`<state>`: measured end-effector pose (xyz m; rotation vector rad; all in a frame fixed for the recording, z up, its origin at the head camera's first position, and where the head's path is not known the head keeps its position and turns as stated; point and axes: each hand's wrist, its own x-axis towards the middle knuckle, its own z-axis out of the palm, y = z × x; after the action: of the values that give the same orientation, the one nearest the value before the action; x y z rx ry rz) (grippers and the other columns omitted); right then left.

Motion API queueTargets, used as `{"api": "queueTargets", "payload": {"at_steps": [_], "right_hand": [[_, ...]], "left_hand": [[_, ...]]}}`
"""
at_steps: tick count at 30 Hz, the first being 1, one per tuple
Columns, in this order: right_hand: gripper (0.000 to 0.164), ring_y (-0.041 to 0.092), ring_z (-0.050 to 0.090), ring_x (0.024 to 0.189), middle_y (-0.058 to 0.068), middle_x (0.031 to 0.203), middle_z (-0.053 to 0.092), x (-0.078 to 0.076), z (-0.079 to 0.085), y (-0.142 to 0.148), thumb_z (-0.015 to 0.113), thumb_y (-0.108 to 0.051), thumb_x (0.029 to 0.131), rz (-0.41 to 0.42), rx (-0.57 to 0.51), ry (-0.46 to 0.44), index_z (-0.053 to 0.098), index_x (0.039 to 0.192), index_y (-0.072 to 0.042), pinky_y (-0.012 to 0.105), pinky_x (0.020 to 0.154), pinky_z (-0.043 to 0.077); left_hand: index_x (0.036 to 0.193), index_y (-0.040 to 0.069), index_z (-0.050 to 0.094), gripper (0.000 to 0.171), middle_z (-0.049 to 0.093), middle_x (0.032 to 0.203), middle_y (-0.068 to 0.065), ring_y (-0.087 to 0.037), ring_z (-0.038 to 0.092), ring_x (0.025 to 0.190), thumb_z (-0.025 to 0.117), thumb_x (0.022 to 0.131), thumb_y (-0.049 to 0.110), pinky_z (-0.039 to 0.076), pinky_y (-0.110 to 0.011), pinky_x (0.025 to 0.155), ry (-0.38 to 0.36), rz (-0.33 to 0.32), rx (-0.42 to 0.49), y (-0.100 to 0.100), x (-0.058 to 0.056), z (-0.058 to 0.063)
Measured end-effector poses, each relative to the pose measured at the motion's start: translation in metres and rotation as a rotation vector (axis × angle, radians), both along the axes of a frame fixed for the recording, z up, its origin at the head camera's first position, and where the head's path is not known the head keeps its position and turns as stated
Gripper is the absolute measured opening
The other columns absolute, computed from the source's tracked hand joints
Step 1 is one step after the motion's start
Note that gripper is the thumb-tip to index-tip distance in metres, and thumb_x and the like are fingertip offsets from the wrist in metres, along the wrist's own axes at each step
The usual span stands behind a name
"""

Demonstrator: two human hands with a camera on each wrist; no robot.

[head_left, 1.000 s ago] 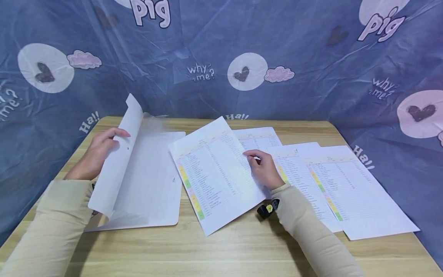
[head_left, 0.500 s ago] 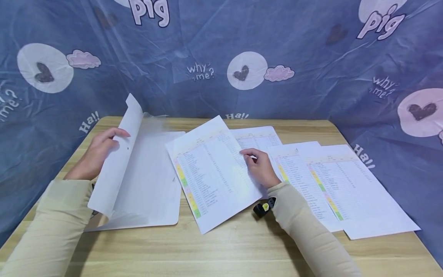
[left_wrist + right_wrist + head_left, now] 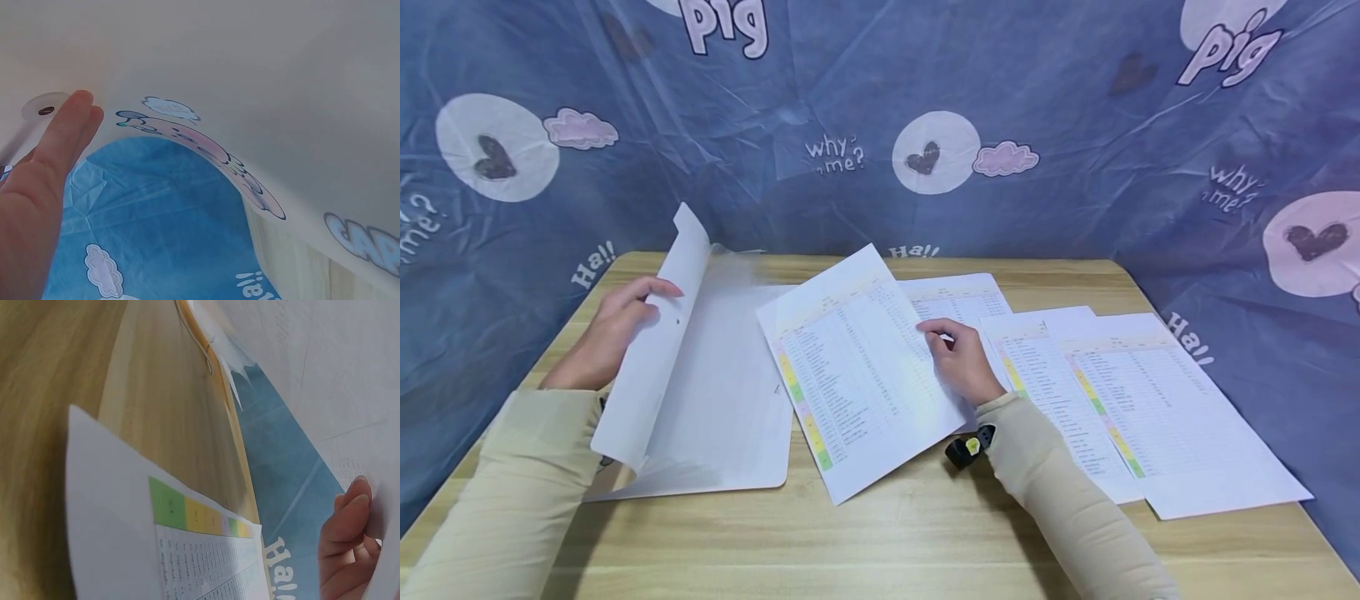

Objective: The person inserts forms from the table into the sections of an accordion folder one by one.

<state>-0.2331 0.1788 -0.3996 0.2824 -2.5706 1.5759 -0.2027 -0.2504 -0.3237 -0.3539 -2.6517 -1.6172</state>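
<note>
My left hand (image 3: 617, 329) grips the raised cover of a white file folder (image 3: 737, 417) on the left of the table. In the left wrist view, fingers (image 3: 65, 134) lie against the cover's outer side (image 3: 250, 81), near a round snap and a printed pink cartoon. Clear film shows along the folder's inner fold. With thumb and finger, my right hand (image 3: 962, 358) pinches the right edge of a printed sheet (image 3: 865, 375). That sheet is tilted, its upper left corner overlapping the folder's right edge. The right wrist view shows the curled fingers (image 3: 350, 531) at a sheet's edge.
Another printed sheet (image 3: 958, 300) lies partly under the held one. Two more, a middle sheet (image 3: 1075, 425) and a right sheet (image 3: 1180, 417), overlap at the right of the wooden table (image 3: 880, 550). A blue patterned cloth (image 3: 865, 83) hangs behind and at the sides.
My right hand has moved slightly left with the printed sheet, whose upper left corner now overlaps the folder. The left hand and the raised cover stay in place.
</note>
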Motion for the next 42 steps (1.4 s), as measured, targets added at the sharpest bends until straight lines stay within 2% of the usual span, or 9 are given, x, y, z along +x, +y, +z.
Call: {"api": "queueTargets", "payload": {"at_steps": [9,22,28,34,42], "right_hand": [[0.022,0.02,0.056,0.088,0.01,0.114,0.063,-0.001,-0.001,-0.003,0.049,-0.004,0.094,-0.012,-0.016,-0.005,0.068,0.107,-0.005,0.028,0.073,0.046],[0.022,0.019,0.055,0.082,0.009,0.112,0.063,-0.001,0.001,-0.008,0.049,-0.006,0.095,-0.04,-0.03,-0.034,0.067,0.107,-0.007,0.025,0.067,0.045],[0.022,0.018,0.053,0.084,0.01,0.109,0.063,-0.002,0.001,-0.011,0.049,-0.006,0.095,-0.047,-0.04,-0.045,0.067,0.107,-0.006,0.025,0.069,0.043],[0.022,0.018,0.054,0.085,0.008,0.11,0.062,-0.003,0.002,-0.015,0.049,-0.007,0.095,-0.059,-0.043,-0.095,0.067,0.109,-0.009,0.026,0.071,0.044],[0.023,0.019,0.053,0.087,0.009,0.107,0.061,-0.003,0.005,-0.019,0.049,-0.007,0.095,-0.075,-0.065,-0.114,0.067,0.109,-0.009,0.028,0.071,0.043]], "left_hand": [[0.12,0.008,0.047,0.037,0.038,0.122,-0.007,-0.021,0.045,0.094,0.022,0.093,0.007,0.047,-0.029,0.069,-0.01,0.009,-0.009,0.0,0.0,0.0],[0.119,0.007,0.05,0.037,0.041,0.119,-0.005,-0.017,0.046,0.093,0.022,0.094,0.007,0.045,-0.024,0.07,0.026,0.018,-0.027,0.0,-0.002,0.001],[0.118,0.008,0.05,0.037,0.041,0.117,-0.003,-0.016,0.047,0.092,0.023,0.093,0.005,0.046,-0.025,0.069,0.016,0.015,-0.012,0.0,-0.002,0.0],[0.115,0.013,0.052,0.037,0.041,0.115,0.0,-0.014,0.048,0.09,0.023,0.093,0.004,0.046,-0.024,0.068,0.015,0.009,0.013,-0.002,-0.003,-0.001],[0.116,0.01,0.051,0.037,0.042,0.116,0.0,-0.014,0.048,0.091,0.023,0.093,0.004,0.046,-0.024,0.069,0.004,0.024,0.01,-0.001,-0.002,0.0]]}}
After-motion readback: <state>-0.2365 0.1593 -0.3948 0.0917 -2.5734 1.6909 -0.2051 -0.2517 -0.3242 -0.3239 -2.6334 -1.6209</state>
